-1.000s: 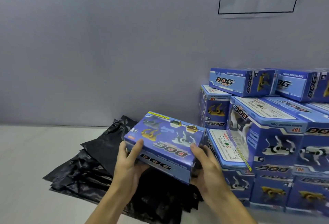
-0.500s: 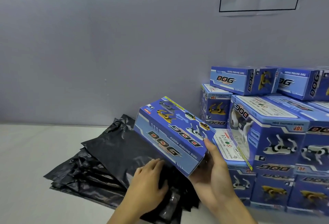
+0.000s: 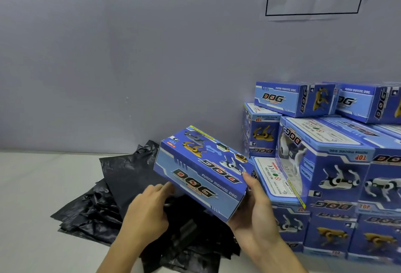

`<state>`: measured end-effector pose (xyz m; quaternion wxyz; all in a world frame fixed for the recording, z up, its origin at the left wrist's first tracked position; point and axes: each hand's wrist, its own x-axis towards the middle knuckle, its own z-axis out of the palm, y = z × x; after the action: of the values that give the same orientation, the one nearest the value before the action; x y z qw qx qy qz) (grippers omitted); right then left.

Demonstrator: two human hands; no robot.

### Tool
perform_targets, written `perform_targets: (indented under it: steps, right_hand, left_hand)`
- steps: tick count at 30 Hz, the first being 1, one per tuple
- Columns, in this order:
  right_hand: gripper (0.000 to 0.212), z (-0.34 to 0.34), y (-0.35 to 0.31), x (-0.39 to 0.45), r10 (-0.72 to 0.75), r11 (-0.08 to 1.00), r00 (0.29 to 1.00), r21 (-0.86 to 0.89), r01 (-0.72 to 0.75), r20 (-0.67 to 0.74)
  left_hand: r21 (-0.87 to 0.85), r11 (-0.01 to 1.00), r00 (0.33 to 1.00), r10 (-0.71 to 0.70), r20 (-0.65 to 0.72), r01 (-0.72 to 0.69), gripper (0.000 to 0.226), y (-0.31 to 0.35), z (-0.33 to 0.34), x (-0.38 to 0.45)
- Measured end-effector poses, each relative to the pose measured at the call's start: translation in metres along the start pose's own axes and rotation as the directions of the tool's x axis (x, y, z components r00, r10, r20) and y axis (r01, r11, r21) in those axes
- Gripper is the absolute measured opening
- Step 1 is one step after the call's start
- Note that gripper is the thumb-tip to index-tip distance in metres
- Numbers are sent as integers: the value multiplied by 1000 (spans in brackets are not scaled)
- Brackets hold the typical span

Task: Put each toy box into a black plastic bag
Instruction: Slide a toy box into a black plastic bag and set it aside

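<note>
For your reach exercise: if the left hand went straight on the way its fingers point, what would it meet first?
Probably the held box: the left hand points up and right at its lower edge, fingertips almost there; depth is unclear.

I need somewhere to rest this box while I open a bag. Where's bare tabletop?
Bare tabletop lies left of the black bags, back to the wall. The right is crowded with stacked toy boxes.

The pale table [image 3: 32, 186] bears black plastic bags [image 3: 104, 207] and stacked toy boxes [image 3: 338, 186].
</note>
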<state>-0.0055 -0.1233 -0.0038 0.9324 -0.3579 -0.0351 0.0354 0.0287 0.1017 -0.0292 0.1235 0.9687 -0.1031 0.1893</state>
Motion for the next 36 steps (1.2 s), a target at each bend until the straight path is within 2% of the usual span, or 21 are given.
perform_targets:
  steps: [3,6,9,11,13,16,18,22,25,28,30,33,36]
  right_hand:
    - [41,-1,-1,1,2,1000,1000,-27,-3,-22]
    - [41,-6,-1,3,-4,998,999,-56,2,-32]
    - [38,-11,-1,4,32,994,999,-105,-36,-39]
    - [42,-12,-4,4,89,985,996,-145,-90,-13]
    - [54,-11,-7,5,182,958,983,-227,-177,2]
    - [70,-8,-11,4,296,884,955,-375,-279,-12]
    - [69,-8,-15,3,341,843,940,-436,-314,-18]
    - [62,-8,-23,1,397,757,916,-545,-360,-54]
    - [63,-6,-24,-2,407,689,907,-616,-381,-106]
    - [60,-4,-24,-2,378,666,916,-649,-368,-132]
    - [49,-5,-24,-3,323,687,936,-645,-334,-140]
    - [44,-2,-18,-2,166,694,967,-673,-254,-194]
    - [41,2,-6,1,-48,638,977,-759,-131,-209]
  left_hand:
    - [5,999,998,40,53,-41,59,-9,-3,0]
    - [-118,992,994,53,100,-41,60,-18,-5,0]
    - [-297,954,999,-37,-19,30,43,-21,-13,1]
    - [-478,876,986,-122,-111,55,25,-21,-20,2]
    - [-583,811,964,-191,-187,47,27,-23,-27,3]
    - [-590,807,958,-174,-226,7,42,-27,-34,0]
    - [-548,836,965,-151,-214,10,44,-32,-36,-2]
    - [-462,887,943,-175,-282,27,17,-41,-34,1]
    - [-420,907,930,-167,-329,14,16,-41,-32,3]
    - [-389,921,931,-155,-330,16,18,-38,-33,4]
    - [-384,923,926,-164,-340,22,17,-38,-34,4]
    - [-336,942,916,-145,-375,11,15,-33,-37,3]
    - [-220,975,912,-56,-406,-38,10,-22,-36,2]
